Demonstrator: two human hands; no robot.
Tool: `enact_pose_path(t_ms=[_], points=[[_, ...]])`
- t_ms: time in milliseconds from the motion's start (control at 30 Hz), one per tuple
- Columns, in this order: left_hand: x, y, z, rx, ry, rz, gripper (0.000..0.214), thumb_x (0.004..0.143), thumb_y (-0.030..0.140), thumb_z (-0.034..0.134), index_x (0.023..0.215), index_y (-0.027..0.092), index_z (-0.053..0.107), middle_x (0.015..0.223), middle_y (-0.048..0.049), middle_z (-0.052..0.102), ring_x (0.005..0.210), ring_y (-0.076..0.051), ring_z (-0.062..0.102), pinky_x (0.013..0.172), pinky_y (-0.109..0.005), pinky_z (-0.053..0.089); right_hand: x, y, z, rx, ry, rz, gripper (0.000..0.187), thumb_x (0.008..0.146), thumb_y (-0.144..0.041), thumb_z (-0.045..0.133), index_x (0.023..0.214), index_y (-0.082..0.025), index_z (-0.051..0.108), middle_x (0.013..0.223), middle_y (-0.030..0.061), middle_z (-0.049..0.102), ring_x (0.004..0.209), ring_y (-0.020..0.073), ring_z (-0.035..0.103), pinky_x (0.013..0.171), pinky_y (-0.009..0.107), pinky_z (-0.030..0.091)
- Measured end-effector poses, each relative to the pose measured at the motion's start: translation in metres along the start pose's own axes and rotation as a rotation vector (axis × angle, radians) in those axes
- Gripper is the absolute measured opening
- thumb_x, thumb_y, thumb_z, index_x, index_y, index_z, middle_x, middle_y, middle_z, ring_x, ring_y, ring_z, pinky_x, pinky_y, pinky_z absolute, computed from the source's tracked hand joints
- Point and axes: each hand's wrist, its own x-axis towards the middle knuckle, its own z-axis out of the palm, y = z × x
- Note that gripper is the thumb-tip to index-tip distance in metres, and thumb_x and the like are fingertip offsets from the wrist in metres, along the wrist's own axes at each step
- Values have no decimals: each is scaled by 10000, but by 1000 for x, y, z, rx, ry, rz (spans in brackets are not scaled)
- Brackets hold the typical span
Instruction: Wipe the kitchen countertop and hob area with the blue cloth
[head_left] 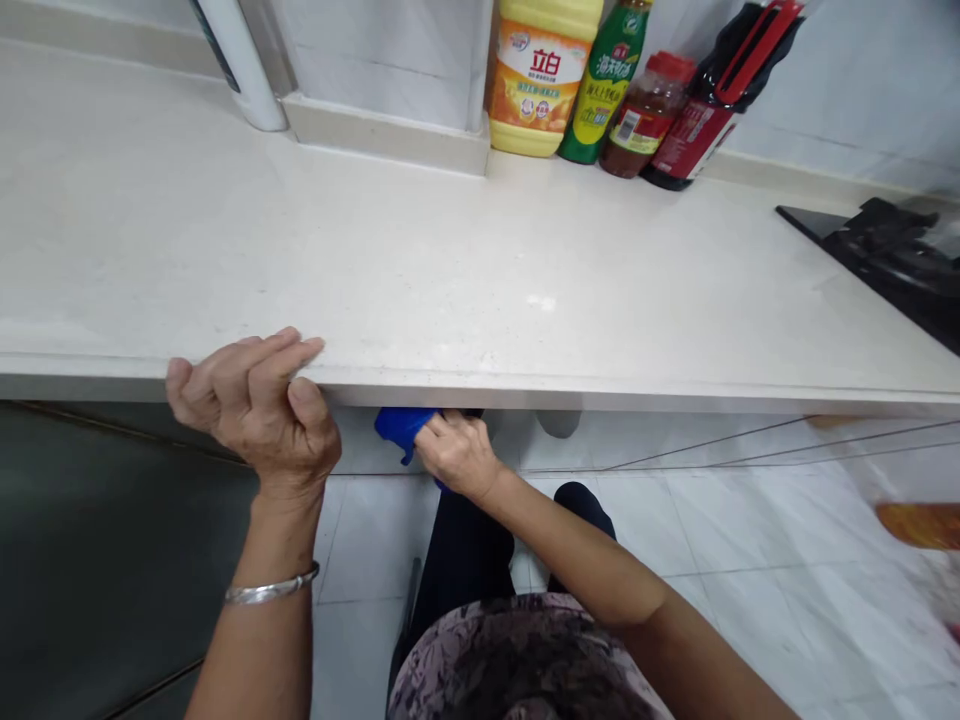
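Observation:
My left hand (259,400), with a silver bangle (271,588) on the wrist, is at the front edge of the white countertop (405,270). Its palm faces up, the fingers are loosely bent with the thumb apart, and nothing is in it. Lower down, just under the counter's edge, my right hand (459,452) is closed on a crumpled blue cloth (409,428). Part of the cloth is hidden by the hand and the counter, and whether it is fabric or thin plastic is hard to tell.
Along the wall stand a yellow detergent bottle (541,75), a green sauce bottle (606,80), a red-capped jar (646,115) and a dark bottle (697,120). A white tube-shaped thing (244,65) leans left. A black stove (892,250) lies right, a dark panel (105,540) below left.

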Motion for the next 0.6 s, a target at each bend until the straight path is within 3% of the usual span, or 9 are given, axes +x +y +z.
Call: enact_pose_path(t_ms=[267, 400, 600], points=[[2, 1, 8, 3, 58, -70, 458, 981, 444, 354, 965, 212, 748, 980, -43, 743, 1037, -232, 647, 1154, -531, 222, -64, 86, 1, -124, 297, -256, 257, 943, -105, 494, 729, -215, 585, 661, 2, 522, 691, 155, 418, 569, 313, 214], [3, 1, 11, 28, 61, -84, 507, 976, 471, 311, 949, 210, 744, 971, -48, 740, 1050, -242, 637, 1155, -554, 218, -118, 143, 10, -123, 197, -339, 248, 947, -126, 503, 762, -216, 641, 700, 16, 542, 727, 162, 415, 602, 307, 246], [3, 9, 13, 29, 82, -101, 482, 985, 419, 295, 945, 204, 724, 973, -49, 729, 1057, -232, 619, 1171, -574, 179, -219, 221, -2, -204, 25, -197, 216, 919, -115, 545, 820, -223, 703, 732, 44, 584, 796, 185, 451, 675, 302, 321]])
